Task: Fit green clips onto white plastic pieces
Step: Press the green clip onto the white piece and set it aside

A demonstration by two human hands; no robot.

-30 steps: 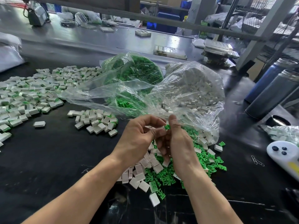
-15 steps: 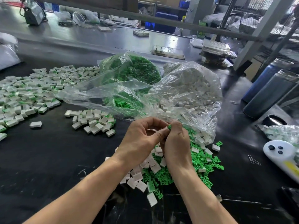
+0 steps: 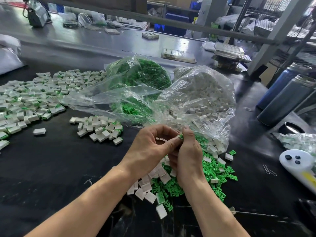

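My left hand (image 3: 150, 147) and my right hand (image 3: 188, 151) meet above a loose heap of green clips (image 3: 213, 170) and white plastic pieces (image 3: 148, 189) on the black table. Together their fingertips pinch a small green clip (image 3: 181, 136); a white piece between the fingers is mostly hidden. Behind them lie a clear bag of green clips (image 3: 147, 74) and a clear bag of white pieces (image 3: 205, 93), both open toward me. A small group of fitted pieces (image 3: 99, 127) sits to the left, and a large spread of fitted pieces (image 3: 30, 98) lies further left.
Two dark cylindrical bottles (image 3: 287, 98) stand at the right. A white controller with black buttons (image 3: 297, 165) and a paper clip (image 3: 270, 170) lie at the right edge. A single white piece (image 3: 39, 131) lies alone on the left. Trays and bags sit on the far grey bench (image 3: 102, 41).
Both hands have stayed together over the heap, shifting slightly while working the clip between the fingertips. The piles and bags have not moved.
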